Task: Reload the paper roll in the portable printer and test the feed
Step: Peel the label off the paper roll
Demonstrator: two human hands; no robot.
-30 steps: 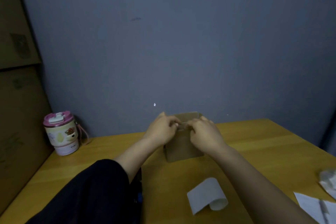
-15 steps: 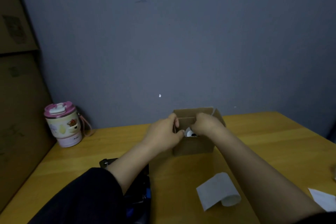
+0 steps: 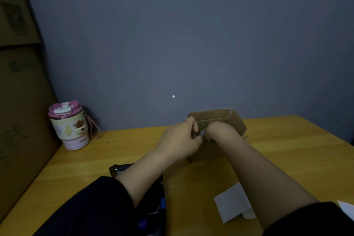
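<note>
A small open cardboard box (image 3: 236, 122) stands at the back of the wooden table (image 3: 287, 149). My left hand (image 3: 180, 140) pinches the box's left flap. My right hand (image 3: 218, 130) reaches down into the box, and its fingers are hidden inside. A bit of a white paper roll (image 3: 202, 132) shows in the box between my hands. The black portable printer (image 3: 116, 169) lies near me, mostly hidden under my left forearm. A curled strip of white paper (image 3: 231, 205) lies on the table by my right forearm.
A pink-lidded mug (image 3: 69, 126) with a strap stands at the back left against the wall. Large cardboard cartons (image 3: 19, 101) wall off the left side. A white sheet (image 3: 346, 209) pokes in at the right edge.
The box's top flaps went from held shut to open. My right hand has dipped into the box while my left keeps the left flap back. The view has tilted down.
</note>
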